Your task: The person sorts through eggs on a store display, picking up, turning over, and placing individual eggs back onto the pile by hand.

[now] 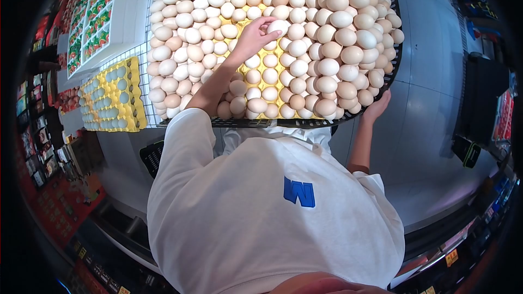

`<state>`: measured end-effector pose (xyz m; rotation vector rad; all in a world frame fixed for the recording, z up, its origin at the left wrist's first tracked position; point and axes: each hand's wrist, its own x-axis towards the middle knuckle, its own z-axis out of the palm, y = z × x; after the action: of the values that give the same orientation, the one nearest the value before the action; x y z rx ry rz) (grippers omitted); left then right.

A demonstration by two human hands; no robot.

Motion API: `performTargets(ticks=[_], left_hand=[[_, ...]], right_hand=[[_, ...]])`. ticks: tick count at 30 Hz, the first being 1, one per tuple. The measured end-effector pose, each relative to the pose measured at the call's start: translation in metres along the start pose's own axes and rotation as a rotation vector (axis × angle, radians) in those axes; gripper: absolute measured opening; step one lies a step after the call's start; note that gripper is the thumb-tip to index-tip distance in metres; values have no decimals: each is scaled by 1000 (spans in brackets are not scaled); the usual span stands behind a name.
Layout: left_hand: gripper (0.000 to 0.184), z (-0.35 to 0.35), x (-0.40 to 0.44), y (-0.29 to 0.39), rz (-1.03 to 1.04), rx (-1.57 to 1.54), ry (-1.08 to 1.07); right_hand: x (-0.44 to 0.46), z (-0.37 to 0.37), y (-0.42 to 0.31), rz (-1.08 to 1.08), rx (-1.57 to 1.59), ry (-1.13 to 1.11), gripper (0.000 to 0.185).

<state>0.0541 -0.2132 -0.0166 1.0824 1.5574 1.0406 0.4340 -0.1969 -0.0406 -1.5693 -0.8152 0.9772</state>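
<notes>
My left hand (258,38) reaches over a large heap of pale brown and cream eggs (332,35). Its thumb and fingers are closed round one whitish egg (279,27), held above a yellow egg tray (234,26). Eggs sit in several of the tray's cups, and other cups are bare. Loose eggs lie piled on both sides of the tray. At the right, my right hand (377,105) lies against the outer edge of the black basket (400,57) that holds the eggs. Its fingers look stretched out along the edge, partly hidden, with nothing seen in them.
Left of the heap runs a white wire grid (144,62). Beside it stand a yellow tray of bluish eggs (111,98) and a white box of red-and-green packs (93,19). Grey floor (422,103) lies at the right, with a dark basket (466,151) farther off.
</notes>
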Motion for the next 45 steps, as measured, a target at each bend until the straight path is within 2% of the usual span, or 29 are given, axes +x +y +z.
performTargets(ticks=[5,9,12,14,18,31,36,39,42,43,45], left_hand=[[47,9,-5,-6,108,221,103],[48,10,-10,3,112,242,115],[47,11,-14,11,78,411,115],[46,12,-13,8,178,531,173],[47,15,-13,10,131,447,186],[55,14,-17,13,137,580,121],[58,13,-20,9,131,518,105],[53,10,-21,5,115,392,106],[47,-5,-25,0,193,450,72],[39,-12,-30,1,153,463,36],[35,-34,-41,3,107,436,16]], right_hand=[[3,-2,7,10,20,15,43],[2,-2,4,-13,-60,9,46],[2,-2,3,-14,-57,5,46],[1,-2,3,-12,-63,11,46],[1,-2,2,-2,-58,-5,48],[7,-4,12,-1,-35,-2,50],[10,-6,17,-31,-11,-18,49],[9,-5,16,-12,-17,5,50],[1,-2,0,2,-52,21,50],[-2,1,-3,3,-71,26,51],[2,1,2,6,-37,27,49]])
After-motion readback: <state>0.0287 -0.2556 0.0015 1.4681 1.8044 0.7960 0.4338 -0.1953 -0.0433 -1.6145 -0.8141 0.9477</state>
